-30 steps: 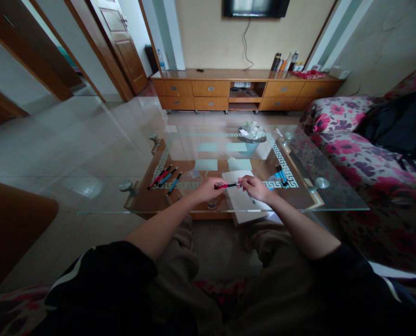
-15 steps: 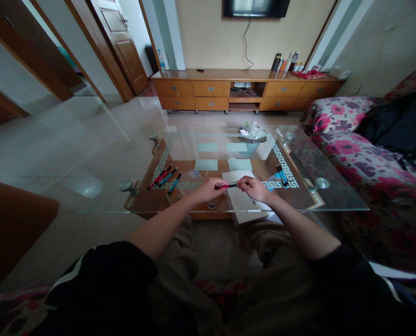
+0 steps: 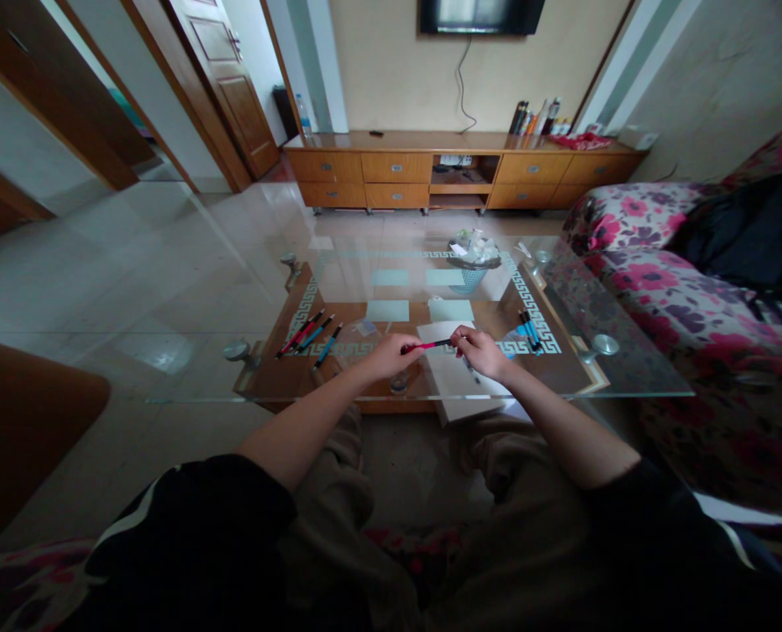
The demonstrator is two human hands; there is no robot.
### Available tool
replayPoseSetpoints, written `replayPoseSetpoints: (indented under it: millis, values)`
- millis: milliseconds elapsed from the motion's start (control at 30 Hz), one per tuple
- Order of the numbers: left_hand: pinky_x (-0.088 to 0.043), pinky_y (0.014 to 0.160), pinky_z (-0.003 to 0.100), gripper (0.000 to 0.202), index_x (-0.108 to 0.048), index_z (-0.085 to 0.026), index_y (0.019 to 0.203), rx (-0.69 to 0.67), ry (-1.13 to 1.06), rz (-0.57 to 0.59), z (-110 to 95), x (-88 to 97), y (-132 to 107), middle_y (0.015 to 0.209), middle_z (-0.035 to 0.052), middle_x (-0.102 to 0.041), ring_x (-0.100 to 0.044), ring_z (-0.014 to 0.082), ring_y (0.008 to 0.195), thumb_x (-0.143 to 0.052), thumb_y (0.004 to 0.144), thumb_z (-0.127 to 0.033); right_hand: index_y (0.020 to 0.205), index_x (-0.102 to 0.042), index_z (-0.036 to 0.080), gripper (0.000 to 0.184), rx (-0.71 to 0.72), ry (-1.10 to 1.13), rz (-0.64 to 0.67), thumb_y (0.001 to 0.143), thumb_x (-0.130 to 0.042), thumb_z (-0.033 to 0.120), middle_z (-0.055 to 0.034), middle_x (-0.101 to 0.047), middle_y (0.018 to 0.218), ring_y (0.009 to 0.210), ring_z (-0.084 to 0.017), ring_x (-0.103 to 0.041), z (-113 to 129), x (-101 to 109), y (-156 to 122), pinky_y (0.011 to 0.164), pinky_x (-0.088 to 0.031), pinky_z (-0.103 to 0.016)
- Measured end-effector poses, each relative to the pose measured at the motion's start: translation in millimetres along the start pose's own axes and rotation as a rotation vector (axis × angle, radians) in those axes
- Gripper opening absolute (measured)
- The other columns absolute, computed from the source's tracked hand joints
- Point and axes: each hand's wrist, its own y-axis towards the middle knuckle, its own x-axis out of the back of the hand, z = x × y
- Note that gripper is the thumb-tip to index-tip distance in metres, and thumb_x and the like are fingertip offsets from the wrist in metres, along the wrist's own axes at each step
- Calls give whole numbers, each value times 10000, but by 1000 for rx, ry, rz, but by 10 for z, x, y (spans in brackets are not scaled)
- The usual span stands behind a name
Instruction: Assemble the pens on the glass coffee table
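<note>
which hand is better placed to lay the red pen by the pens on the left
Left, probably: the left hand holds the pen and is nearer those pens; the right hand is over the paper.

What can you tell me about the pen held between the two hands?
The pen is slim, red along most of its barrel and dark toward its right end, plastic by the look. It is held nearly level, right end slightly higher, over the glass table and a white sheet. The left hand grips the red end; the right hand pinches the dark end. Finer details are too small to tell.
</note>
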Motion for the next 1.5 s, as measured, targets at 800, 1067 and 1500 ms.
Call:
replayPoseSetpoints:
  millis: [800,1067,1500]
  values:
    - [-501,720,268,191,-834,-188,1007,40,-32,-144,32,25,17,922,68,-800,-693,184,774,-756,846,-253,663,-624,215,506,150,11,-38,991,-450,559,-71,-674,823,812,-201,-638,-41,-42,25,850,-490,-335]
    - [-540,844,313,164,-822,-185,999,37,-11,-258,-91,48,21,959,70,-784,-698,194,862,-735,861,-195,648,-620,208,488,93,72,-56,977,-464,532,-53,-685,789,767,-180,-623,-36,-63,37,817,-478,-310]
    - [-568,868,329,505,-640,-162,1291,219,-13,-476,13,15,60,1183,111,-735,-706,206,966,-789,814,-228,746,-719,169,509,-38,254,151,911,-540,616,-62,-704,745,683,-165,-595,-46,-125,22,618,-430,-282]
